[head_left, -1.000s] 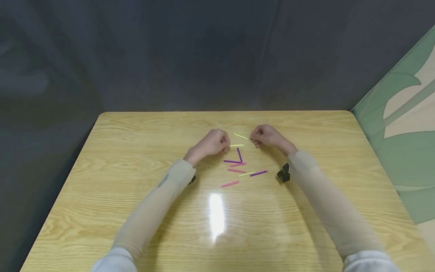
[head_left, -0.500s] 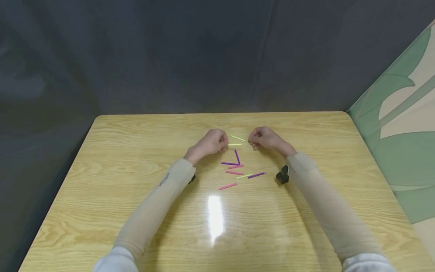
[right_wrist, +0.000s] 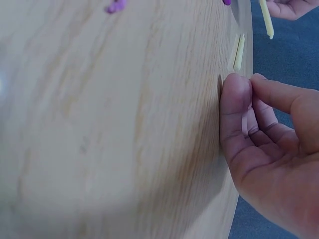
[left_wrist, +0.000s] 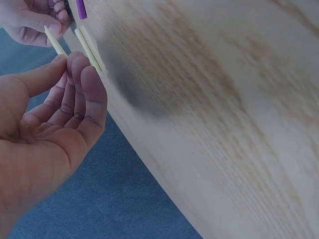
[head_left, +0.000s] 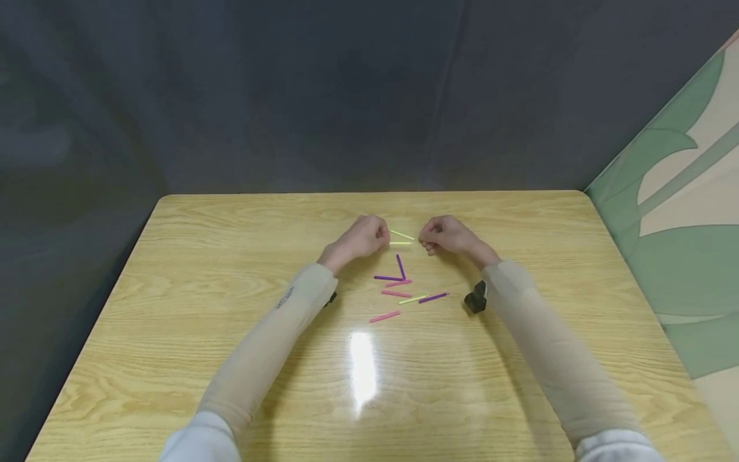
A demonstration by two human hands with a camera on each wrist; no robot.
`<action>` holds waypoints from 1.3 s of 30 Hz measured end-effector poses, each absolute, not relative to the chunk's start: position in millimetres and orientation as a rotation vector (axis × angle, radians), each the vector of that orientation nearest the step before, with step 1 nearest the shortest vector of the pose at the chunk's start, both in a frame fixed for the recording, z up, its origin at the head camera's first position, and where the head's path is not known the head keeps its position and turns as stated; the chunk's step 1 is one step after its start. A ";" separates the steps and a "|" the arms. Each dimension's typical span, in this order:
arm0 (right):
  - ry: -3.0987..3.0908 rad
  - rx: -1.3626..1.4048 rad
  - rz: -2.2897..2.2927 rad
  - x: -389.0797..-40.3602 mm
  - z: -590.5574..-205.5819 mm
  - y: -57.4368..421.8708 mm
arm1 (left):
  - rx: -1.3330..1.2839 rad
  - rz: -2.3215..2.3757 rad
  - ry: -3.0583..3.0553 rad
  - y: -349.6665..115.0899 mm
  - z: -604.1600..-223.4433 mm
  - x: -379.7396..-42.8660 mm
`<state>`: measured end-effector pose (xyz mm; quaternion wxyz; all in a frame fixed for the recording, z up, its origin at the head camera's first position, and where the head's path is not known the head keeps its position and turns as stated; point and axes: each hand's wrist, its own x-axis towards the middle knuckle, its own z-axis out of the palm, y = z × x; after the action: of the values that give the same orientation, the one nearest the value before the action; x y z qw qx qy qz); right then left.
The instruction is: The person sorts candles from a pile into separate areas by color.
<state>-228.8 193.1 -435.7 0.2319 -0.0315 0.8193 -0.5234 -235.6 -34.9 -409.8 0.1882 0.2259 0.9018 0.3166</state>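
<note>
Between thumb and fingertips, my left hand (head_left: 364, 236) pinches a thin yellow candle (left_wrist: 55, 41); its free end, with a small wick-like tip, points toward my right hand (head_left: 450, 235). A second yellow candle (right_wrist: 240, 52) lies on the wooden table just beyond the held one. My right thumb and fingertips meet right at its near end, and nothing shows between them. Nearer on the table, two purple candles form an angle, including the upper purple candle (head_left: 401, 267). Beside them lie a pink candle (head_left: 398, 283) and another pink candle (head_left: 396, 293).
A third yellow candle (head_left: 412, 299) lies end to end with another purple candle (head_left: 433, 298). The nearest pink candle (head_left: 384, 317) lies apart. Past the table's (head_left: 508, 359) far edge hangs a dark curtain (head_left: 369, 96); a leaf-patterned cloth (head_left: 687, 269) is at the right.
My left hand has shifted slightly right and away from me, bringing its yellow candle closer to the one lying beyond. My right hand stays put; the head view has shifted slightly.
</note>
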 end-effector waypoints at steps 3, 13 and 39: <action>2.255 -0.090 -1.437 -228.0 -436.9 193.2 | 0.638 0.882 2.547 -34.3 -412.4 -237.2; 2.188 -0.095 -1.501 -222.7 -436.2 205.6 | 0.645 0.885 2.493 -32.4 -416.9 -240.9; 2.416 -0.381 -1.261 -178.7 -393.6 207.8 | 0.638 0.870 2.498 -31.0 -420.1 -249.9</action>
<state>-178.7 207.8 -393.6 0.1934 -0.1359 0.8614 -0.4496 -249.9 -31.0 -420.1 0.2089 0.2294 0.8978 0.3126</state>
